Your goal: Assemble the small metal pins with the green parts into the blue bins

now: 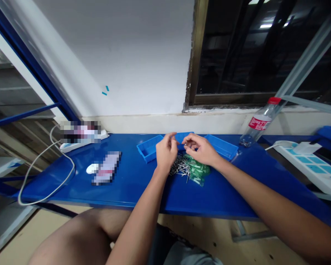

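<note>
My left hand point(167, 151) is above the left side of a pile of thin silver metal pins point(182, 166), its fingers curled and thumb drawn in. What it holds, if anything, is too small to make out. My right hand point(200, 148) faces it a short gap away, thumb and fingertips pinched together at a tiny item I cannot identify. Under the right hand lie green and clear plastic pieces point(198, 170), touching the pins. A blue tray point(151, 147) stands left of my hands, another blue tray point(223, 148) to the right, and a third blue tray point(184, 136) behind, partly hidden.
On the blue table point(135, 184), a blurred-out phone-shaped object point(107, 167) and a white rounded item point(92, 168) lie to the left. A power strip point(84, 141) with a cable is behind them. A red-capped bottle point(260, 123) leans at right, near another power strip point(310, 165).
</note>
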{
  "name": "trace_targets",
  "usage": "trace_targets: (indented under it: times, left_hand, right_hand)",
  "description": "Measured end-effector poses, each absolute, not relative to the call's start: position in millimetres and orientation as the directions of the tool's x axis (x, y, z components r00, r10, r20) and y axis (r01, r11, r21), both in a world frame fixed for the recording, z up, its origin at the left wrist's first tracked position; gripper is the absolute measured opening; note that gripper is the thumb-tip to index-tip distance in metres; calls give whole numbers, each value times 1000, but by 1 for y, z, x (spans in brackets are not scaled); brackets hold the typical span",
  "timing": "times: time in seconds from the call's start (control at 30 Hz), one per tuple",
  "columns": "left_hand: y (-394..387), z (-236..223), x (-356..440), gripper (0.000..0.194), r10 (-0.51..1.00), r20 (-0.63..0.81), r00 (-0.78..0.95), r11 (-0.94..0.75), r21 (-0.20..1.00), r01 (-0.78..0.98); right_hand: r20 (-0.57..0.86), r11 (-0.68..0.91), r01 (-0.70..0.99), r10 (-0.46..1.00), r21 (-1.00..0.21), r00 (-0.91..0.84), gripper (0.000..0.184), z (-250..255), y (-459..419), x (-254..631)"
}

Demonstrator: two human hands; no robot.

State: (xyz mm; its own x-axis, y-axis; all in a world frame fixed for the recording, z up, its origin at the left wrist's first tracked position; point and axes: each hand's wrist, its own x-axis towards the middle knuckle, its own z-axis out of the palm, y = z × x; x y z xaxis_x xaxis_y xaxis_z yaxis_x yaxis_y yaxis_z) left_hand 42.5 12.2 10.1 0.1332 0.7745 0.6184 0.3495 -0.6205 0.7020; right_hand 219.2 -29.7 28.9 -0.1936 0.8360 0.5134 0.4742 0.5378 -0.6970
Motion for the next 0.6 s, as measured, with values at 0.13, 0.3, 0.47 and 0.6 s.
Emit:
trace_targets:
  times: [0.13,0.3,0.47,0.6]
  left_hand:
    - [0,-3,43,39,702,608,371,-707,528,471]
    - [-8,-4,39,39,665,603,442,-747,532,399]
    - [-8,-6,37,27,711,624,325,-703,646,298]
    - [-4,-12,36,33,752,587,299,-651,734,193]
  right_hand:
    - [601,495,560,800,-664,5,12,10,-26,229]
    - [631,497,612,776,-615,3,8,8,-37,225]
    - [635,533,638,768,-555,-89,11,5,-41,218]
    - [621,554,629,771,-546,-140,19,1,-39,217]
